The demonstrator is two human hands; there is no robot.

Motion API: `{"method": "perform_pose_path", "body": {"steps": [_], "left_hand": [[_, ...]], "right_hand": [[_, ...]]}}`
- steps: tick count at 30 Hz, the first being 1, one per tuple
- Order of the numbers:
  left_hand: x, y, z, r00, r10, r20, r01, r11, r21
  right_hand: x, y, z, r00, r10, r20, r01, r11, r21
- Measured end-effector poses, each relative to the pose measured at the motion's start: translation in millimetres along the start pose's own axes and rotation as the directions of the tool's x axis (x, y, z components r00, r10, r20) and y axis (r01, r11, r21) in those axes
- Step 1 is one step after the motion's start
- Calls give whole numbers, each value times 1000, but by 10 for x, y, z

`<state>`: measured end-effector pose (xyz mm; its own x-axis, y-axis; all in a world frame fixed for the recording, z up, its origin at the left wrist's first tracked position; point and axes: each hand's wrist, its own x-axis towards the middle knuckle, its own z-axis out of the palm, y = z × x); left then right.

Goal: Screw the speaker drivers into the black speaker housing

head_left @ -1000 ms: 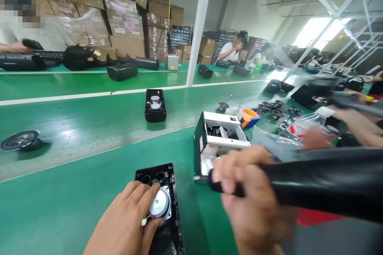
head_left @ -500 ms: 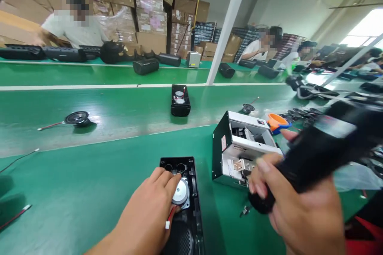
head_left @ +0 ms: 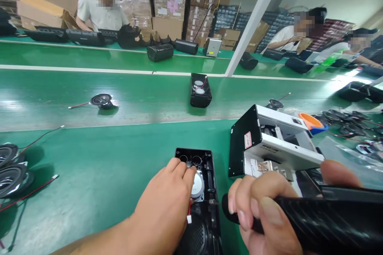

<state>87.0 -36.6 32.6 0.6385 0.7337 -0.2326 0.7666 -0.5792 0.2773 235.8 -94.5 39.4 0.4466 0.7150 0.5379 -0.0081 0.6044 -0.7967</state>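
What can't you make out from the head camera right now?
Head view: left side of the speaker driver, hidden under the left hand.
Head view: near end of the black speaker housing, cut off by the bottom edge.
Head view: part of the black power screwdriver, cut off by the right edge.
Head view: print on the red-bordered label, too small.

A green table (head_left: pixel 119 159) carries an open black case (head_left: pixel 206 217) beneath the left hand (head_left: pixel 167 201), a black-and-white machine (head_left: pixel 278 149) just beyond the right hand (head_left: pixel 266 209), and speakers (head_left: pixel 13 179) well left of both.
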Motion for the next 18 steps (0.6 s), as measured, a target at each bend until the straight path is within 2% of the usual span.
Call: {"method": "perform_pose_path", "body": {"steps": [4,12,18], "left_hand": [[0,16,-17,1000,15,-3,-15,1000,17],[15,27,-49,999,35,14,-35,999,31],[33,35,-51,999,44,13,-45,997,66]], "right_hand": [[-40,108,-31,999,-4,50,7,998,-55],[-29,143,-20,999,41,34,-40,999,-22],[-79,199,-9,998,11,69,-6,998,-65]]}}
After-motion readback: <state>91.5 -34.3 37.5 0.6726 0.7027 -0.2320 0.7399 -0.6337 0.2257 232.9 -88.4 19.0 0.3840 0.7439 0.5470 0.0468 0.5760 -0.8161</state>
